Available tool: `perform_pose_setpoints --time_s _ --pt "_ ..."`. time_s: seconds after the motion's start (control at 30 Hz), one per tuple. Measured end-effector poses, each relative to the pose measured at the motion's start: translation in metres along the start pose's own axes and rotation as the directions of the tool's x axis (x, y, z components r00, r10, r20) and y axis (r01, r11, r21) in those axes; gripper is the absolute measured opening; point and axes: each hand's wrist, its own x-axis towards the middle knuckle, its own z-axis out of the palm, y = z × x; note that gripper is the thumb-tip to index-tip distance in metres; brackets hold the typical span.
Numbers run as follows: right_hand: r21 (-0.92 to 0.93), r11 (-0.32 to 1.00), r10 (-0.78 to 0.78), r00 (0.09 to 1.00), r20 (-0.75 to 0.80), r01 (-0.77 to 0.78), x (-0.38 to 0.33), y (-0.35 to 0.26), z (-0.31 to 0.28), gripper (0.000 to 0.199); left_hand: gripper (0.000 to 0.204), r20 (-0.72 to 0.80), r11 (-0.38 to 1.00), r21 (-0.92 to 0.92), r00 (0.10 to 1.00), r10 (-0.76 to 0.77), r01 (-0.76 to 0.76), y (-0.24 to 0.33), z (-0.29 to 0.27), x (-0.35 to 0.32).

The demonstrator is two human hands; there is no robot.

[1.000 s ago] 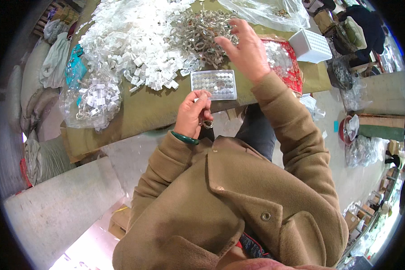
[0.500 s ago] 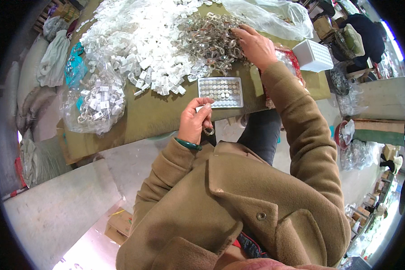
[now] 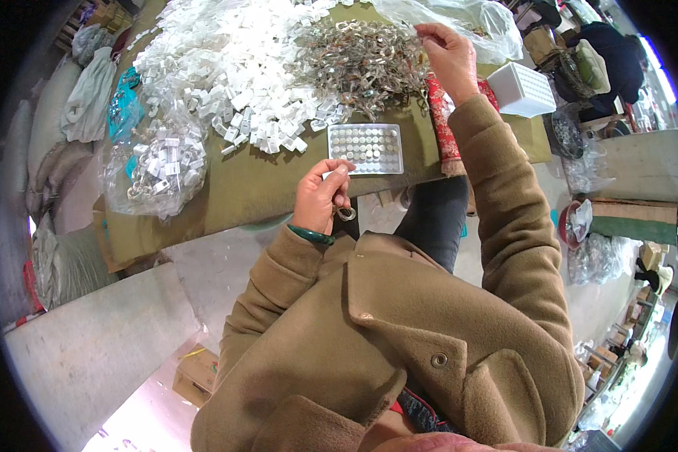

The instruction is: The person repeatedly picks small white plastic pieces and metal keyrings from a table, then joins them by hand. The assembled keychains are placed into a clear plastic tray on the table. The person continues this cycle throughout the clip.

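The tray (image 3: 367,148) beyond the left hand (image 3: 320,197) looks full; that hand pinches a ring (image 3: 346,214), while the right hand (image 3: 448,56) pinches at the large remaining heap of rings (image 3: 361,64).

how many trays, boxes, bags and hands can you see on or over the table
grid tray: 1
white box: 1
clear bags: 2
hands, left and right: 2
total: 6

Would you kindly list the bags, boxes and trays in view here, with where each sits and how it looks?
Clear plastic bag: table's left end, bulging with white pieces.
Compartment tray: table edge, above the left hand, rectangular, clear, many small cells.
White box: right of the right hand, ribbed.
Large clear bag: top, crumpled.
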Motion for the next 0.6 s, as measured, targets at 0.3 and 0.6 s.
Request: perform_pose_setpoints --time_s 0.3,0.6 --pt "-0.034 0.983 -0.186 0.973 -0.138 0.183 -0.015 0.013 -0.014 0.03 0.016 -0.029 1.0 0.008 0.999 -0.017 0.017 -0.002 0.004 -0.005" --pt "0.178 0.96 0.186 0.966 0.177 -0.217 -0.047 0.041 -0.029 0.04 0.015 -0.038 0.998 0.032 0.998 -0.044 0.045 -0.005 0.011 -0.009"
